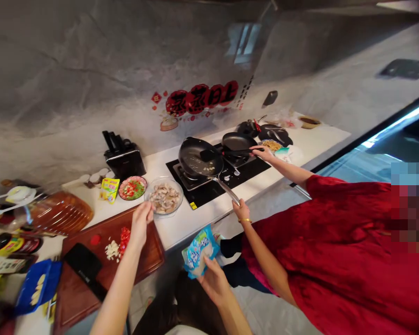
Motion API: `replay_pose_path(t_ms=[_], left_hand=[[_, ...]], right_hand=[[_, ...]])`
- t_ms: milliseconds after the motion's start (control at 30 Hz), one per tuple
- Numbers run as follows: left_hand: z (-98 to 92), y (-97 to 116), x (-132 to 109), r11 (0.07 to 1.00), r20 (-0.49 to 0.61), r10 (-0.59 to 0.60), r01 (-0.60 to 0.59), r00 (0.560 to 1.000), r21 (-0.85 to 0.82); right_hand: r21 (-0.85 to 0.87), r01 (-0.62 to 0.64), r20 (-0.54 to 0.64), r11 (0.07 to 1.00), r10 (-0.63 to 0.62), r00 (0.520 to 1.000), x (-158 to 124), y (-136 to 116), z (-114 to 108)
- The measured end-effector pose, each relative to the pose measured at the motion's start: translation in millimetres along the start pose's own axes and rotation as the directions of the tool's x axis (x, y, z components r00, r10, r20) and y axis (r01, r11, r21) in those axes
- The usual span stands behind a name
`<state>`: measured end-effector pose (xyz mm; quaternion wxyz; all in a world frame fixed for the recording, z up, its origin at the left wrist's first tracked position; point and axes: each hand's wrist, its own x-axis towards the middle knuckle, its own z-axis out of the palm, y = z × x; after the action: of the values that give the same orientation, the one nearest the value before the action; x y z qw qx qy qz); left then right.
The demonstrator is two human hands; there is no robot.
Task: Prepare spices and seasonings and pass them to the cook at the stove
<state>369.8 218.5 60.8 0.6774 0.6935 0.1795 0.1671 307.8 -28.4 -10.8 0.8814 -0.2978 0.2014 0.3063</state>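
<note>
My right hand (pixel 214 281) grips a blue printed plastic packet (pixel 201 253) with white contents, held in front of the counter edge. My left hand (pixel 142 222) is closed with its fingertips pinched together, at the near left rim of a glass bowl (pixel 179 206) of raw meat pieces (pixel 165 196). What the pinch holds, if anything, is too small to see. Under my left forearm lies a wooden cutting board (pixel 150 260) with chopped red pepper (pixel 125 237), chopped garlic (pixel 112 250) and a black cleaver (pixel 83 264).
A co-worker in a red top (pixel 321 242) stands at right, one hand on the handle of a wok (pixel 188 158), the other holding a black spatula (pixel 242 151). A plate of chopped peppers (pixel 133 187), a yellow packet (pixel 109 190), a knife block (pixel 127 163) and an oil jug (pixel 61 213) stand leftward.
</note>
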Motion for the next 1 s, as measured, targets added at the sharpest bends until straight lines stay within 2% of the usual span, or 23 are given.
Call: replay_pose_path(t_ms=[67,167,300,433,567,767,833,933,1000], left_hand=[[-21.9,-21,-42,0.995,-0.034,-0.069,0.066,0.997,-0.076],[-49.2,-41,-92,0.948,-0.027,-0.209,0.196,0.978,-0.251],[-79.9,-49,-131,0.913,-0.019,-0.27,0.25,0.963,-0.323],[-109.6,-37,-146,0.929,-0.042,-0.244,0.22,0.969,-0.299],[-138.5,-12,-155,0.958,-0.076,-0.156,0.132,0.985,-0.254],[-173.2,19,-179,0.978,-0.071,-0.08,0.065,0.994,-0.197],[-180.2,25,-188,0.988,-0.023,0.004,-0.007,1.0,-0.151],[-183.2,30,-198,0.988,0.161,0.151,-0.144,0.975,-0.052],[-180.3,31,-199,0.983,0.216,0.175,-0.181,0.961,0.012]], right_hand=[[-0.012,-0.019,0.023,1.0,0.019,1.0,4,12,18],[-0.014,-0.042,0.052,0.999,0.043,0.998,7,35,41],[-0.008,-0.058,0.122,0.998,0.059,0.991,3,70,65],[-0.039,-0.066,0.141,0.997,0.07,0.987,-9,102,80],[-0.044,-0.081,0.16,0.996,0.087,0.983,-20,124,89],[-0.023,-0.188,0.251,0.982,0.188,0.949,-33,151,102],[-0.003,-0.196,0.271,0.981,0.189,0.944,-38,159,107],[0.015,-0.198,0.279,0.98,0.186,0.942,-41,169,117],[-0.021,-0.186,0.272,0.982,0.185,0.944,-42,175,125]])
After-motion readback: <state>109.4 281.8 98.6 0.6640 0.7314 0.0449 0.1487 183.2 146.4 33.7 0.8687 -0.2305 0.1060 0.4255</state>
